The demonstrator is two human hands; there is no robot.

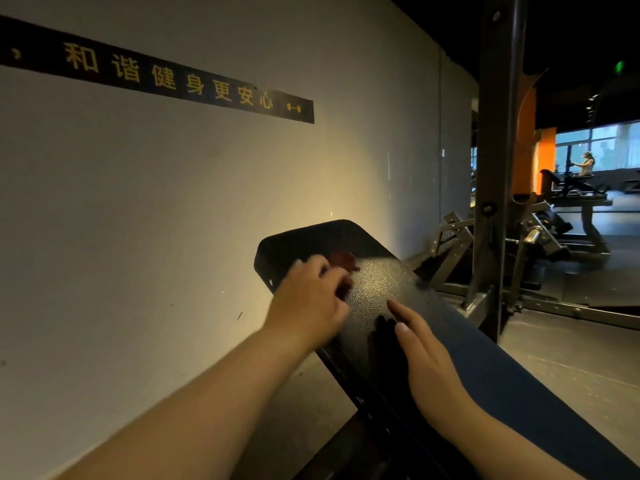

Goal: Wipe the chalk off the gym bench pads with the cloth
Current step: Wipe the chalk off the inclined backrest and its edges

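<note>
A black textured bench pad (377, 289) slopes up and away from me toward the wall. My left hand (311, 299) grips a dark red cloth (343, 261) near the pad's far left corner, fingers curled round it. Most of the cloth is hidden by my fingers. My right hand (420, 355) rests on the middle of the pad with straight fingers, holding nothing. A lit grainy patch shows on the pad between my two hands.
A pale wall (173, 202) with a black lettered strip stands close on the left. A dark steel rack upright (495, 168) and other gym machines (561, 230) stand to the right on the grey floor. A person sits far off at the back right.
</note>
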